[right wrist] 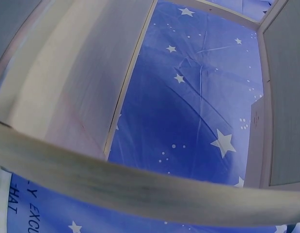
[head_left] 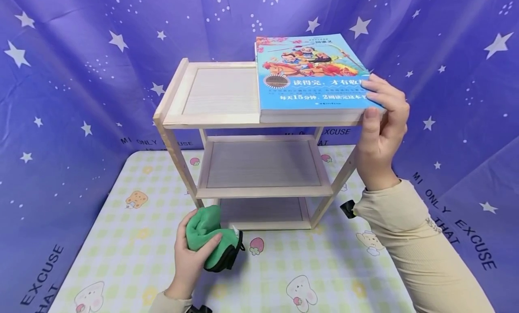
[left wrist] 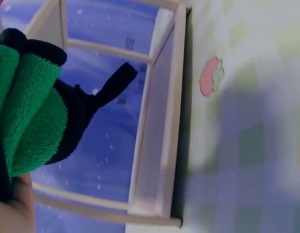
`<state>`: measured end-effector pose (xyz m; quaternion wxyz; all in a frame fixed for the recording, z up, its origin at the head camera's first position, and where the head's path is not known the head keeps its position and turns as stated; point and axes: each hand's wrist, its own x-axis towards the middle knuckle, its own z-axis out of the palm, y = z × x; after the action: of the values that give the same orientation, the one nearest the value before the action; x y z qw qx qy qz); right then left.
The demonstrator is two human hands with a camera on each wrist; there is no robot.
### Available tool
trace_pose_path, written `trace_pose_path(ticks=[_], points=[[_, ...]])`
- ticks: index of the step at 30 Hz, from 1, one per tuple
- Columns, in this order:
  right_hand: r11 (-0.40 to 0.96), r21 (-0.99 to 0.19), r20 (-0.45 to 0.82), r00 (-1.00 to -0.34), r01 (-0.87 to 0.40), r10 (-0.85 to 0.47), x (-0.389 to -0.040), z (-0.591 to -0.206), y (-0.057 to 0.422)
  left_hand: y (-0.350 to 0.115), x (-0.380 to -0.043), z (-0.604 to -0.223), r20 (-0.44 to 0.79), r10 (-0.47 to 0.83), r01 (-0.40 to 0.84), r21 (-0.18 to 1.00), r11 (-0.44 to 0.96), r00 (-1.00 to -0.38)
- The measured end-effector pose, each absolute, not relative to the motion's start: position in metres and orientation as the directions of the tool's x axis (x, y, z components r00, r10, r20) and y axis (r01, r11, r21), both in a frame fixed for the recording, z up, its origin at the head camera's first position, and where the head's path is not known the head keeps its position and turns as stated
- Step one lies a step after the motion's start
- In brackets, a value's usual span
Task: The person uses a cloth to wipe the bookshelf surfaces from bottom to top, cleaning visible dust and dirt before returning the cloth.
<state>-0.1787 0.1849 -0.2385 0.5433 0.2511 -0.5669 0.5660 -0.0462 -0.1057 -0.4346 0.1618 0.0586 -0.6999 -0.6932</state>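
Observation:
My left hand (head_left: pixel 187 254) grips a folded green plush cloth (head_left: pixel 208 232) with black trim, low in front of the wooden shelf rack (head_left: pixel 220 92). In the left wrist view a black loop sticks out from the cloth (left wrist: pixel 40 119). A thick blue illustrated book (head_left: pixel 316 94) lies flat on the right part of the rack's top tier. My right hand (head_left: pixel 381 133) holds the book's right front corner, fingers over the cover and thumb at the front edge. Whether it also grips the rack's end rail is hidden. The right wrist view shows only the rack's wooden parts (right wrist: pixel 140 182).
The middle shelf (head_left: pixel 263 164) and bottom shelf (head_left: pixel 263 211) sit below the top tier. Underneath is a table with a green checked cloth (head_left: pixel 324 254) printed with cartoon figures. A purple star-patterned curtain (head_left: pixel 81 88) surrounds it at the back and sides.

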Motion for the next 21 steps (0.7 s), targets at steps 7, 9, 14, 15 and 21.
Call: trace_pose_path(ticks=[7,9,14,15,21], points=[[0.259,-0.376,0.901,-0.287,-0.890,0.324,-0.179,-0.238,0.186,-0.118,-0.042,-0.440,0.221,-0.414,0.231,0.973,0.026,-0.883],[0.239,-0.375,0.900,-0.290,-0.896,0.324,-0.178,-0.237,0.186,-0.119,-0.041,-0.442,0.252,-0.444,0.265,0.964,0.034,-0.860],[0.193,-0.371,0.899,-0.300,-0.908,0.319,-0.175,-0.238,0.183,-0.126,-0.041,-0.445,0.241,-0.549,0.261,0.964,0.043,-0.800],[0.198,-0.372,0.900,-0.300,-0.907,0.317,-0.174,-0.238,0.182,-0.129,-0.042,-0.445,0.233,-0.566,0.255,0.966,0.042,-0.790],[0.211,-0.362,0.903,-0.286,-0.908,0.321,-0.171,-0.236,0.182,-0.137,-0.061,-0.437,0.187,-0.544,0.198,0.979,0.038,-0.818]])
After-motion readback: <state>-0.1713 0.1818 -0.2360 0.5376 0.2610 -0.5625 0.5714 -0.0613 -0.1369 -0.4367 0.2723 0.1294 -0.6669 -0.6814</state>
